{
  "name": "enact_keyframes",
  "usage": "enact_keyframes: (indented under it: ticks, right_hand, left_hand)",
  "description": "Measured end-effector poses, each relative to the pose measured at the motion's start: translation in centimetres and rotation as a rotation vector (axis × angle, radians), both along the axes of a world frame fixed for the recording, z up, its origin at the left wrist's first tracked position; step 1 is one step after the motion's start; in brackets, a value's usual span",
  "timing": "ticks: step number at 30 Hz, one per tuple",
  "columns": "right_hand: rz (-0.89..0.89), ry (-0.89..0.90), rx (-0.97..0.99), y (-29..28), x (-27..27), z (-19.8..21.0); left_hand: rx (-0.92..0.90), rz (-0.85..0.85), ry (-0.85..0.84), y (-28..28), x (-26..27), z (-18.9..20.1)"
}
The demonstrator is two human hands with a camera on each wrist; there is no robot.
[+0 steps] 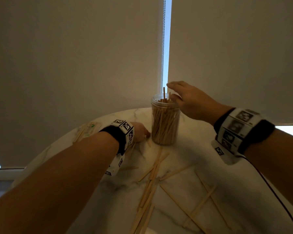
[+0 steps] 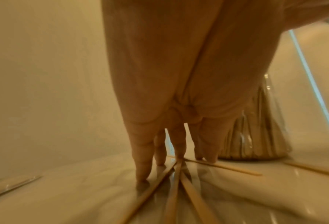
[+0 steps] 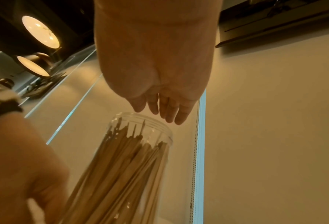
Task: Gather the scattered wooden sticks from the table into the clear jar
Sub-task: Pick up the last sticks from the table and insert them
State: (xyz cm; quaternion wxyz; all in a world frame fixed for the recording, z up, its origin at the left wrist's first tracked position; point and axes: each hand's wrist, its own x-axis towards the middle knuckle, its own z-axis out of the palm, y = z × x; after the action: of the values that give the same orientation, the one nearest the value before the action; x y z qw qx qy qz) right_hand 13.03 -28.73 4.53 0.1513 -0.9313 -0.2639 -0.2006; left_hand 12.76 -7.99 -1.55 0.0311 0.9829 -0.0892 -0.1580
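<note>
The clear jar stands upright at the back of the marble table, packed with wooden sticks; one stick pokes above its rim. My right hand hovers just over the jar mouth, fingers straight and holding nothing. My left hand is down on the table just left of the jar. Its straight fingertips touch the ends of loose sticks, and the thumb rests on another stick. Several more scattered sticks lie nearer to me.
A flat clear packet lies at the table's far left edge. Closed roller blinds with a bead chain hang right behind the jar. A red cable runs from my right wristband across the table's right side.
</note>
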Motion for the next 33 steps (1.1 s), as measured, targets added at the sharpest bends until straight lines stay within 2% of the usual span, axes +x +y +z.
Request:
enact_keyframes:
  ticks: [3,7,10,14,16,18,20,23,29,31,33]
  right_hand:
    - [-0.011,0.149,-0.14,1.7,1.5,0.8]
    - [-0.065,0.09,-0.142,1.8,1.5,1.3]
    - [-0.062,0.138,-0.18,1.6,0.4,1.4]
    - [-0.023,0.065,-0.017,1.8,-1.8,1.5]
    - [-0.035,0.03,0.074,1.6,-3.4,1.7]
    - [-0.066,0.035,0.087,1.3,-4.9,1.6]
    - [-0.103,0.089,0.038,1.1,-6.7,1.1]
    - [-0.125,0.164,-0.08,0.7,-9.7,0.2]
    - [-0.28,0.61,-0.528,-0.3,-13.5,-2.8]
    - [-0.34,0.706,-0.622,-0.4,-15.1,-3.2]
    - [-0.355,0.721,-0.691,-0.4,-16.6,-3.5]
  left_hand:
    - [0.014,-0.026,-0.044,-0.2,-0.9,-0.4]
    - [-0.06,0.05,-0.126,0.3,-1.8,-1.7]
    - [-0.146,0.06,-0.139,0.8,-2.8,-1.9]
    - [-0.283,0.114,-0.19,1.7,-4.0,-2.3]
    - [-0.231,0.202,-0.228,2.1,-4.5,-2.4]
    - [-0.14,0.237,-0.17,2.0,-5.0,-1.9]
    - [-0.102,0.236,-0.085,1.8,-5.6,-2.1]
    - [-0.03,0.216,-0.12,0.9,-6.2,-2.6]
    - [-0.032,0.156,-0.133,-0.6,-8.4,-2.8]
    - [-0.056,0.144,-0.127,-0.9,-9.5,-2.5]
    - [-0.083,0.116,-0.062,-1.5,-11.0,-1.9]
